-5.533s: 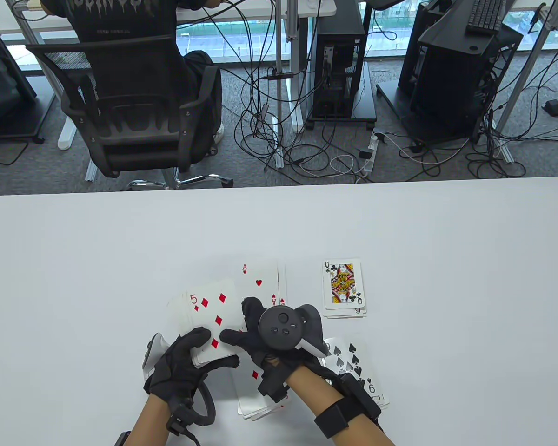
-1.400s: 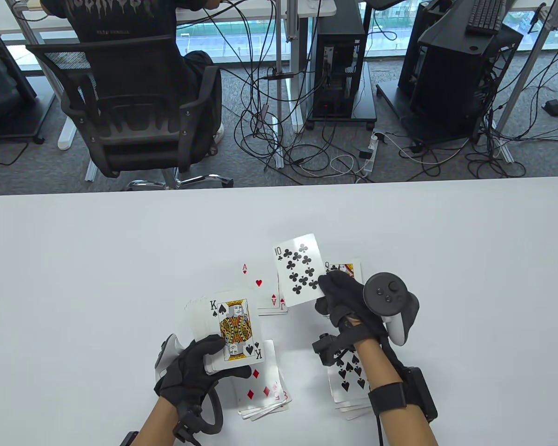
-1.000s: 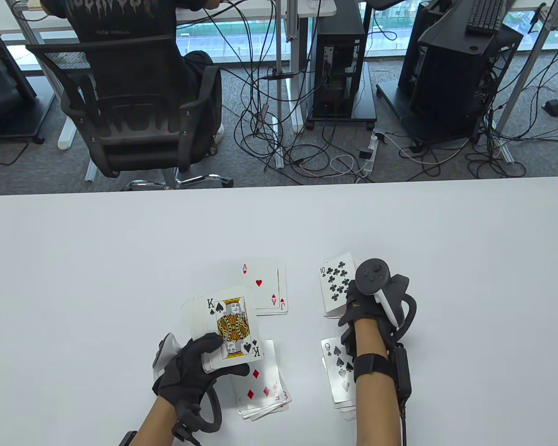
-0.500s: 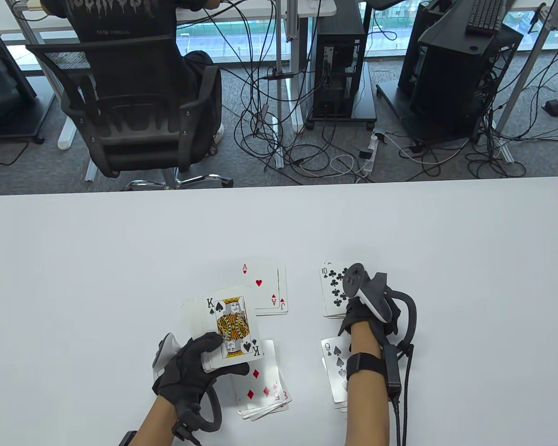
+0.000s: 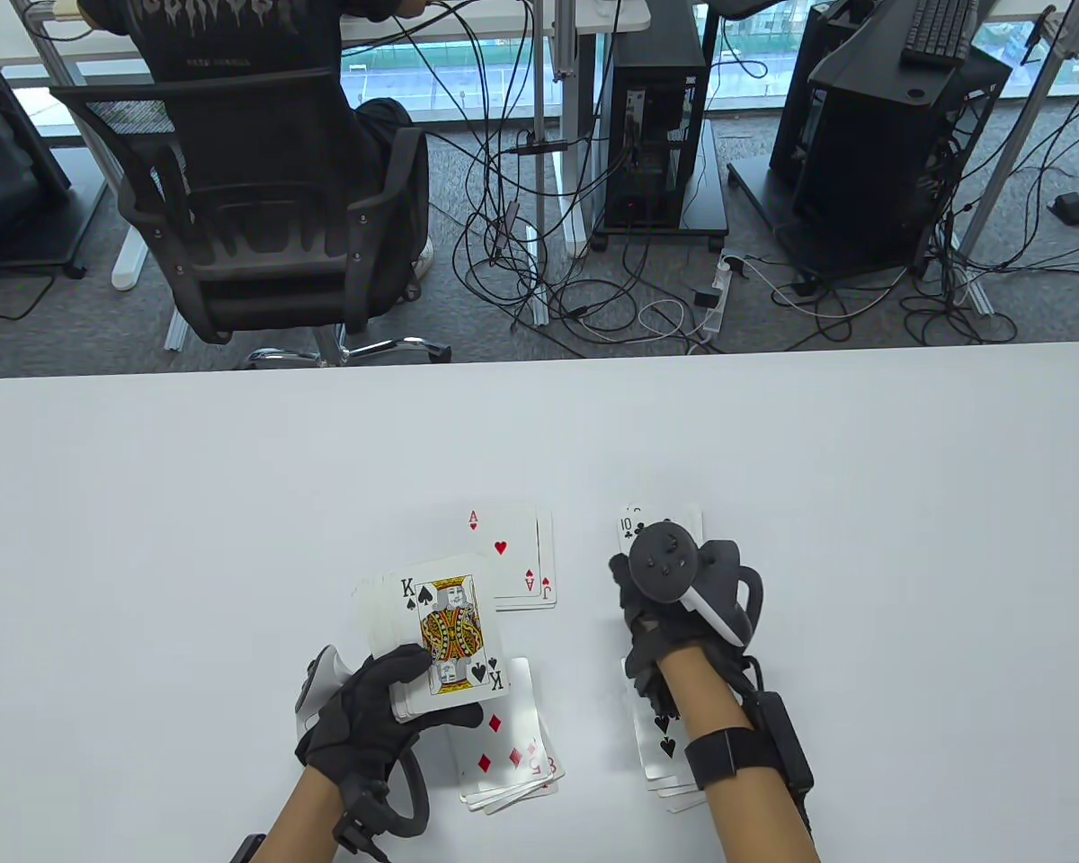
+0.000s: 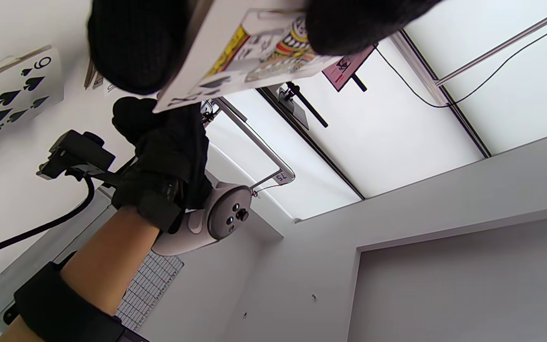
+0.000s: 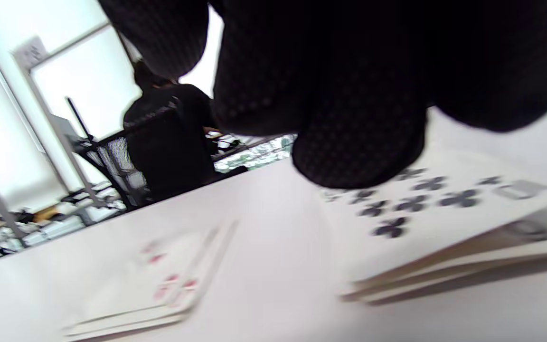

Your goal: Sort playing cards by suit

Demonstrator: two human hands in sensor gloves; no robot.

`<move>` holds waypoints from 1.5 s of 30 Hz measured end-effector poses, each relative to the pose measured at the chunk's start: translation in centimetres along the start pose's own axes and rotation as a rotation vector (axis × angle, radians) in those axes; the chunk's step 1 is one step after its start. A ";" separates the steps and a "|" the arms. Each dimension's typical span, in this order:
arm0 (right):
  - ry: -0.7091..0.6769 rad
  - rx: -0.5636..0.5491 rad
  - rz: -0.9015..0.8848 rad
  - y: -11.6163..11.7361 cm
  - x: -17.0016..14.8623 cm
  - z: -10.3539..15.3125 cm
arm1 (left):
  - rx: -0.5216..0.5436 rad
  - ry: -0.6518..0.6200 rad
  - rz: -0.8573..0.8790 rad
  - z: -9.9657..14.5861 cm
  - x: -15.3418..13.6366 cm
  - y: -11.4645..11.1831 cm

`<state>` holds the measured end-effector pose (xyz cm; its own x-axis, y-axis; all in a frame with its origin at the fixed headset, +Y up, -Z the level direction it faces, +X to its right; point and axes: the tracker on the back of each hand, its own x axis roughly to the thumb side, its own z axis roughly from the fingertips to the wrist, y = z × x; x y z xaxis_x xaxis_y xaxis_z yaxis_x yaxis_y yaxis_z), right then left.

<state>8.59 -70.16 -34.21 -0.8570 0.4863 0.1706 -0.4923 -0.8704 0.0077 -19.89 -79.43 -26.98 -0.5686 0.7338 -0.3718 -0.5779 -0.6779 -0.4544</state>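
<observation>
1. The left hand [image 5: 369, 719] is seen near the front edge of the table [image 5: 144, 539], left of centre – its fingers and thumb are curled round a fanned packet of cards [image 5: 432, 634], the king of spades [image 5: 450, 636] face up on top.
2. The right hand [image 5: 661, 620] is held over the club pile, right of centre; its fingers are hidden under the tracker [image 5: 688, 575] in the table view, and in the right wrist view the blurred fingertips [image 7: 359, 142] hang just above the ten of clubs [image 7: 425, 209] with no card between them, so whether they are straight or curled cannot be told.
3. Just under and right of the left hand, a diamond pile [image 5: 508, 755] is laid near the front edge.
4. Behind the held packet, toward the table's middle, a heart pile [image 5: 512, 557] is topped by the ace.
5. The club pile [image 5: 634, 530] is set right of the hearts – only its ten's corner is visible past the tracker.
6. Nearer the front edge, a spade pile [image 5: 656, 755] is partly covered by the right forearm.
</observation>
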 end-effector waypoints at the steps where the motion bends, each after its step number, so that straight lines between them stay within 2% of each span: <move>1: -0.036 0.001 -0.044 0.2 0.7 0.3 | 0.001 -0.001 -0.001 0.0 0.0 0.0; 4: -0.180 0.002 -0.289 1.3 4.1 2.2 | 0.006 -0.001 -0.002 0.0 0.0 0.0; 7: -0.249 0.045 -0.387 2.2 6.1 3.5 | 0.010 0.002 -0.002 0.0 -0.1 0.0; 9: -0.283 0.072 -0.389 2.7 7.0 4.0 | 0.010 0.003 0.000 0.1 -0.1 0.0; 12: -0.322 0.110 -0.297 3.3 7.9 4.6 | 0.006 0.004 -0.004 0.1 0.0 0.0; 16: -0.335 0.052 -0.243 3.9 8.2 4.9 | -0.004 0.007 -0.001 0.1 -0.1 0.0; 18: -0.318 0.033 -0.278 4.2 7.8 4.8 | -0.012 0.008 -0.002 0.1 -0.1 -0.1; 24: -0.214 0.023 -0.547 4.7 6.0 4.4 | -0.024 0.009 -0.010 0.1 -0.1 -0.2; 28: -0.217 -0.025 -0.510 4.0 5.2 4.6 | -0.024 0.016 -0.010 0.1 -0.2 -0.2; 34: -0.165 -0.063 -0.553 2.6 3.4 5.0 | -0.038 0.007 0.006 0.0 -0.2 -0.3; 41: -0.111 -0.106 -0.640 0.3 0.2 6.3 | -0.034 0.010 0.014 0.0 -0.3 -0.4; 45: -0.046 -0.097 -0.584 -1.2 -2.2 7.1 | -0.031 0.007 0.016 0.0 -0.3 -0.4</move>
<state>12.11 -70.72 -27.63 -0.4338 0.8766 0.2081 -0.8937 -0.4480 0.0239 -19.46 -79.37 -26.71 -0.5735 0.7235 -0.3844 -0.5503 -0.6877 -0.4735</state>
